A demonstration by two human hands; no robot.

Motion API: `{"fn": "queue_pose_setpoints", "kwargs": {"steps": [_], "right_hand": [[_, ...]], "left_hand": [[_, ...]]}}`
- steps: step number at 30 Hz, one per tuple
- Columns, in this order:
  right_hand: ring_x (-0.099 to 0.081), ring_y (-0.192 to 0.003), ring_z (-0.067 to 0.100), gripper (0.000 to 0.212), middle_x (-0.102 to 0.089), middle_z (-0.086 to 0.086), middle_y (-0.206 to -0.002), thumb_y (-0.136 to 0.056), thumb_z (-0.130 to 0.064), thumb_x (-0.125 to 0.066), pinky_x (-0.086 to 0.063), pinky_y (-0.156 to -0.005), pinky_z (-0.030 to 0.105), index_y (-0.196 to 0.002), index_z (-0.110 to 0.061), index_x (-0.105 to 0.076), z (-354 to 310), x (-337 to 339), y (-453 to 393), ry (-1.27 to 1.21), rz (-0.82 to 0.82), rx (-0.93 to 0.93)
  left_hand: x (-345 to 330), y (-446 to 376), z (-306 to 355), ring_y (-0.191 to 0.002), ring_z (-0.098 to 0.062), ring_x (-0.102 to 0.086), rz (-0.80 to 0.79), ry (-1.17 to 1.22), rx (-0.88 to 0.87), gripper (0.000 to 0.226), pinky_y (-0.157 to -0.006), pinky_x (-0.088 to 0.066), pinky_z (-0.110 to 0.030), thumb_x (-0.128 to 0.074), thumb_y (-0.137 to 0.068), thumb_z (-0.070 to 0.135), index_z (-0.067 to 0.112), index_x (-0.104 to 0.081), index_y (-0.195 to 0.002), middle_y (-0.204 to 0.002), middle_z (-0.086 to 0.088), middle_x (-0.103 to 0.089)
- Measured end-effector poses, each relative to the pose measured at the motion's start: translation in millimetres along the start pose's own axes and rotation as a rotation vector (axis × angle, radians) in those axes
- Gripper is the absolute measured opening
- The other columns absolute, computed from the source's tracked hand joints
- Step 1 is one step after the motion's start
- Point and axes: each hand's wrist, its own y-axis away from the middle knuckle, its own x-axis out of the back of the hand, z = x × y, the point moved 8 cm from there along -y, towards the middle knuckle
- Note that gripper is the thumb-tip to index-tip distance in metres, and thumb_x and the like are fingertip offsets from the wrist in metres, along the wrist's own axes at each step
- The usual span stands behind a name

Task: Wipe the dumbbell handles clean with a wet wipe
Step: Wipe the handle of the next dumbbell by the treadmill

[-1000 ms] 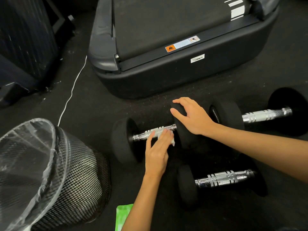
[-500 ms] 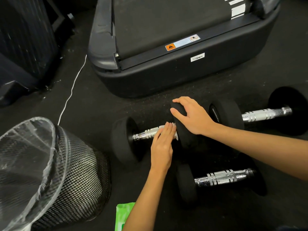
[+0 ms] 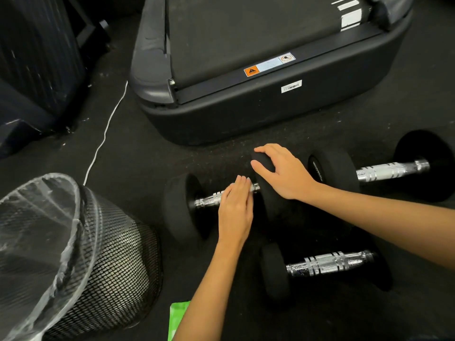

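Note:
Three black dumbbells with chrome handles lie on the dark floor. My left hand point(image 3: 236, 210) lies flat over the handle of the middle dumbbell point(image 3: 209, 199), pressing a white wet wipe point(image 3: 252, 188) against it; only a sliver of the wipe shows past my fingertips. My right hand point(image 3: 283, 171) grips the top of that dumbbell's right weight point(image 3: 261, 159). A second dumbbell point(image 3: 391, 169) lies to the right, and a third point(image 3: 330, 263) sits nearer to me; nothing touches either handle.
A black mesh bin point(image 3: 81, 262) with a clear liner stands at the left. A treadmill base point(image 3: 258, 114) fills the far side. A white cable point(image 3: 105, 134) runs across the floor. A green wipe packet point(image 3: 178, 316) lies by my left forearm.
My left hand has slid forward over the handle, from its near side to on top of it, covering most of the wipe. My right hand has stayed on the weight.

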Motion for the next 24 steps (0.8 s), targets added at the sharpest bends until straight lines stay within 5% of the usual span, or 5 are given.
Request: {"fn": "queue_pose_setpoints", "kwargs": {"steps": [6, 11, 17, 19, 24], "right_hand": [[-0.048, -0.122, 0.014, 0.049, -0.054, -0.003, -0.131, -0.096, -0.048, -0.046, -0.042, -0.101, 0.032, -0.133, -0.016, -0.051, -0.4, 0.6, 0.6, -0.007, 0.008, 0.006], [-0.047, -0.123, 0.015, 0.049, -0.053, -0.002, -0.133, -0.097, -0.047, -0.046, -0.041, -0.101, 0.032, -0.134, -0.016, -0.051, -2.7, 1.5, -1.5, 0.001, 0.006, 0.007], [-0.043, -0.127, 0.015, 0.053, -0.049, -0.003, -0.137, -0.097, -0.051, -0.041, -0.043, -0.100, 0.035, -0.139, -0.017, -0.046, -2.6, 1.7, -0.3, 0.085, -0.057, 0.003], [-0.039, -0.132, 0.017, 0.057, -0.044, -0.001, -0.143, -0.098, -0.052, -0.040, -0.039, -0.104, 0.036, -0.142, -0.017, -0.043, -2.8, 2.4, -2.3, 0.089, -0.098, -0.024], [-0.023, -0.144, 0.018, 0.059, -0.029, 0.002, -0.156, -0.097, -0.051, -0.043, -0.028, -0.115, 0.043, -0.148, -0.021, -0.037, -7.9, 17.6, 11.0, 0.043, -0.101, -0.009]], "left_hand": [[-1.7, 32.0, 10.6, -0.132, -0.028, -0.052, -0.003, -0.071, -0.198, 0.047, -0.111, -0.041, -0.040, -0.068, -0.085, -0.011, -0.004, -0.059, -0.130, -0.137, -0.016, -0.059], [-4.8, 2.6, 6.5, -0.125, -0.029, -0.058, 0.027, -0.051, -0.054, 0.035, -0.117, -0.032, -0.035, -0.053, -0.094, 0.006, -0.005, -0.062, -0.126, -0.130, -0.018, -0.063], [-4.0, 47.7, 8.8, -0.138, -0.017, -0.045, -0.101, 0.042, -0.159, 0.035, -0.112, -0.041, -0.041, -0.056, -0.098, 0.009, 0.004, -0.061, -0.132, -0.138, -0.007, -0.059], [7.1, 56.7, 11.8, -0.135, -0.015, -0.049, -0.044, 0.127, -0.056, 0.034, -0.110, -0.043, -0.039, -0.060, -0.095, 0.006, 0.006, -0.063, -0.129, -0.136, -0.005, -0.061], [56.9, 75.8, 0.1, -0.103, -0.006, -0.065, 0.301, 0.480, 0.580, 0.027, -0.096, -0.051, -0.033, -0.069, -0.091, 0.016, 0.017, -0.073, -0.118, -0.108, 0.019, -0.072]]}}
